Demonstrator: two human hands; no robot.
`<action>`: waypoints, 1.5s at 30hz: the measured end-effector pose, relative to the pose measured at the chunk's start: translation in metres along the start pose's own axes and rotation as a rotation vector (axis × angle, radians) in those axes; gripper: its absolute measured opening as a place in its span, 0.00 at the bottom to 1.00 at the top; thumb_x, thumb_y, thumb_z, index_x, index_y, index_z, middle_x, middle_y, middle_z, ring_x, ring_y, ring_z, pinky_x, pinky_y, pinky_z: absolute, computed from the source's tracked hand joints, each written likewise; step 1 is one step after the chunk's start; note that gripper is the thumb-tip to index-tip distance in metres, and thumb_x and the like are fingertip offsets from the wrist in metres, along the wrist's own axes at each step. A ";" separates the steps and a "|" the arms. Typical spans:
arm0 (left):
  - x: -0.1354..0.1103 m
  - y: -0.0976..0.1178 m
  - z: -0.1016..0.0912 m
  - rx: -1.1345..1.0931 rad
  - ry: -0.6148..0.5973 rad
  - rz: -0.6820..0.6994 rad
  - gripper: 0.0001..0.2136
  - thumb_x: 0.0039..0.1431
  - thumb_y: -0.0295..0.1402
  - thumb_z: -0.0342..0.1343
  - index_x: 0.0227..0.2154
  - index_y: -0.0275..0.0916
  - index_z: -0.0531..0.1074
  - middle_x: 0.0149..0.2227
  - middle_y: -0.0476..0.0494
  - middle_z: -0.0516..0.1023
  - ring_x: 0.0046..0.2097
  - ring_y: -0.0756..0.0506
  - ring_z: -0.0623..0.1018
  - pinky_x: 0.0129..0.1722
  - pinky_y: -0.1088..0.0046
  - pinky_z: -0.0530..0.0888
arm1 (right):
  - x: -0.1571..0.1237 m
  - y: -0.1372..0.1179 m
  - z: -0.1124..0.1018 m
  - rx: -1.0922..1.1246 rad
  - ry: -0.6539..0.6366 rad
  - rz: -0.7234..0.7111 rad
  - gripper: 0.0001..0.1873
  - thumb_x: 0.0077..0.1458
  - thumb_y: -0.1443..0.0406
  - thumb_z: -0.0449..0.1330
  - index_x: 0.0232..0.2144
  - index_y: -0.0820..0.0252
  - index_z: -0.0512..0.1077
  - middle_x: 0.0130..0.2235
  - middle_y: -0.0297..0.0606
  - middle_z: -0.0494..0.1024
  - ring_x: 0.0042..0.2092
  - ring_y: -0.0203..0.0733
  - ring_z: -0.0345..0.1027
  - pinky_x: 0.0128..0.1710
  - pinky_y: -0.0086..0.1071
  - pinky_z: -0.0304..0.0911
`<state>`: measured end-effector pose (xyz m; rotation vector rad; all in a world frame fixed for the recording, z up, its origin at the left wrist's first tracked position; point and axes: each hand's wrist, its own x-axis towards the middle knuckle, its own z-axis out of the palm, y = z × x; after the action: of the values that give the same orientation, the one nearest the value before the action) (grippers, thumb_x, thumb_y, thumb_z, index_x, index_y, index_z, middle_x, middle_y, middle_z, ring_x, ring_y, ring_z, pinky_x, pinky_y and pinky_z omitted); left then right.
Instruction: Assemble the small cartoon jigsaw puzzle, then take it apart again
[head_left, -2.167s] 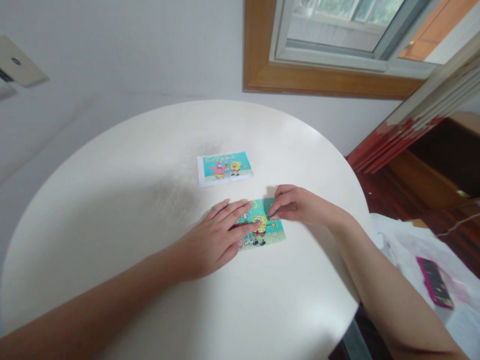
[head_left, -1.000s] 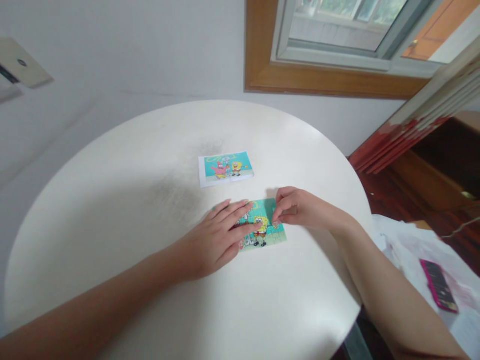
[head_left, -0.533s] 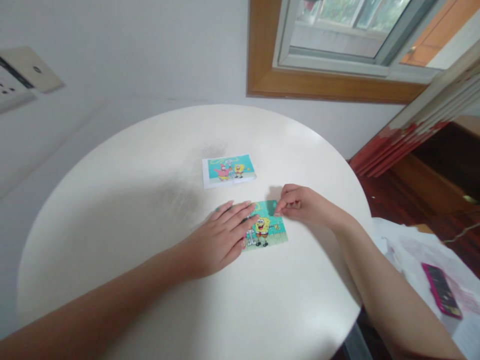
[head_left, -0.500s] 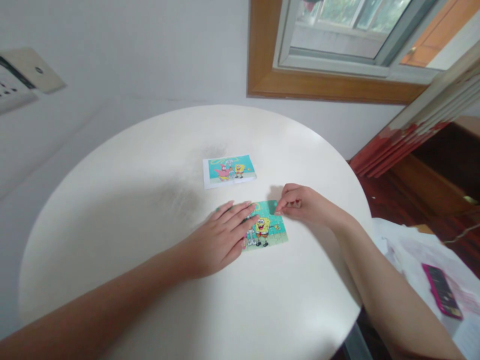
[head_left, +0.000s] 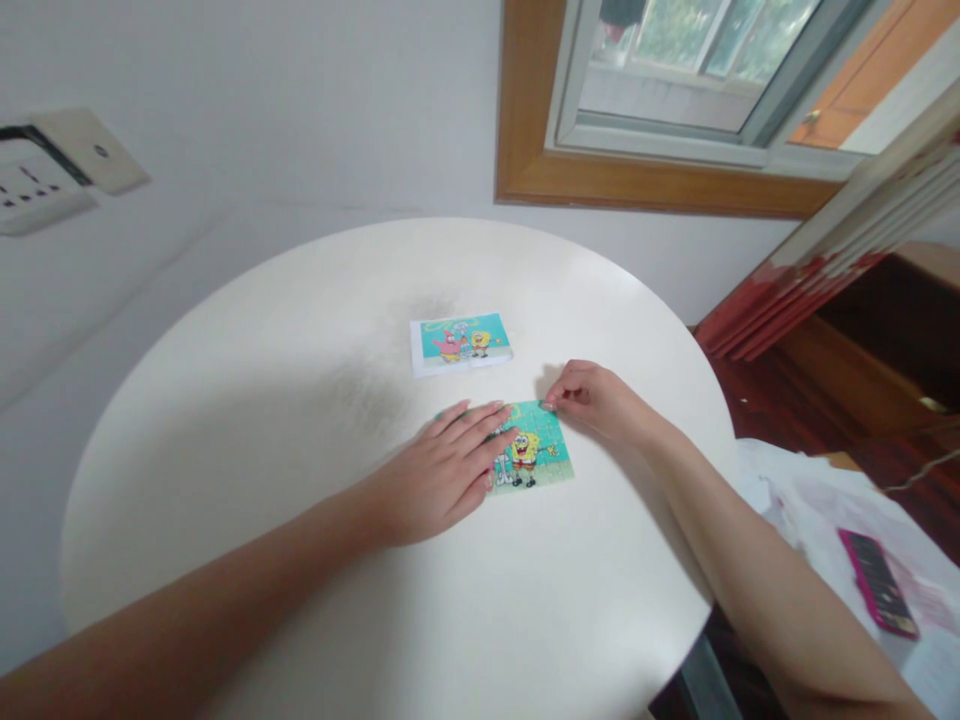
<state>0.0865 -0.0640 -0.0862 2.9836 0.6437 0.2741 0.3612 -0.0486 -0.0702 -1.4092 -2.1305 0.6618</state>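
Observation:
A jigsaw puzzle (head_left: 551, 445) with a cartoon sponge figure on a teal ground lies on the white round table (head_left: 480, 620). My left hand (head_left: 446, 465) rests flat over its left part, fingers stretched out and slightly spread, hiding much of the picture. At the puzzle's upper right corner is my right hand (head_left: 589, 395), thumb and forefinger pinched together at the edge. Whatever sits between those fingertips is too small or hidden to make out. Just behind the puzzle lies a picture card (head_left: 465, 342) showing a similar cartoon scene on a white sheet.
A wall socket (head_left: 37, 185) is at the left, and a wood-framed window (head_left: 675, 185) is beyond the table. To the right, a pink-edged phone (head_left: 877, 585) lies on white papers (head_left: 795, 490). A red and white curtain (head_left: 780, 300) hangs near there.
My right hand has shifted slightly up and left, its fingertips moving from the puzzle's right edge to its upper right corner. My left hand stays on the puzzle.

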 end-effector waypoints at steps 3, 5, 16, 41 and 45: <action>0.001 -0.002 -0.001 -0.071 0.005 -0.029 0.21 0.67 0.34 0.43 0.62 0.40 0.58 0.67 0.39 0.57 0.68 0.42 0.53 0.67 0.56 0.48 | 0.001 0.002 0.002 0.026 0.013 0.015 0.07 0.54 0.69 0.60 0.30 0.61 0.79 0.32 0.36 0.70 0.31 0.33 0.63 0.32 0.31 0.61; 0.002 -0.005 -0.003 -0.138 -0.004 -0.053 0.21 0.67 0.34 0.43 0.62 0.42 0.58 0.67 0.41 0.57 0.68 0.43 0.54 0.67 0.56 0.50 | 0.001 0.003 0.004 0.051 0.016 0.015 0.07 0.54 0.68 0.59 0.30 0.62 0.79 0.32 0.37 0.70 0.31 0.33 0.63 0.32 0.32 0.61; 0.006 -0.028 -0.011 -0.544 0.015 -0.191 0.20 0.66 0.39 0.47 0.59 0.42 0.64 0.64 0.41 0.62 0.64 0.43 0.64 0.63 0.58 0.63 | 0.001 0.000 0.005 0.069 0.121 0.012 0.09 0.56 0.64 0.58 0.32 0.61 0.78 0.32 0.38 0.71 0.32 0.35 0.62 0.33 0.33 0.60; -0.007 -0.027 -0.004 0.087 -0.060 -0.101 0.36 0.65 0.55 0.36 0.66 0.33 0.47 0.69 0.33 0.48 0.70 0.41 0.48 0.67 0.59 0.41 | -0.009 -0.008 0.041 -0.713 0.019 -0.041 0.29 0.68 0.54 0.39 0.65 0.59 0.54 0.69 0.43 0.49 0.70 0.49 0.39 0.66 0.53 0.38; -0.007 -0.026 -0.003 0.076 -0.047 -0.104 0.34 0.66 0.54 0.36 0.67 0.36 0.46 0.69 0.36 0.49 0.69 0.42 0.49 0.67 0.57 0.38 | -0.009 -0.008 0.043 -0.733 0.053 -0.043 0.29 0.67 0.54 0.40 0.65 0.58 0.55 0.69 0.43 0.49 0.69 0.50 0.39 0.66 0.53 0.39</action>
<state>0.0689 -0.0429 -0.0871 3.0048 0.8188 0.1765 0.3310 -0.0654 -0.0990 -1.6872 -2.4675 -0.2164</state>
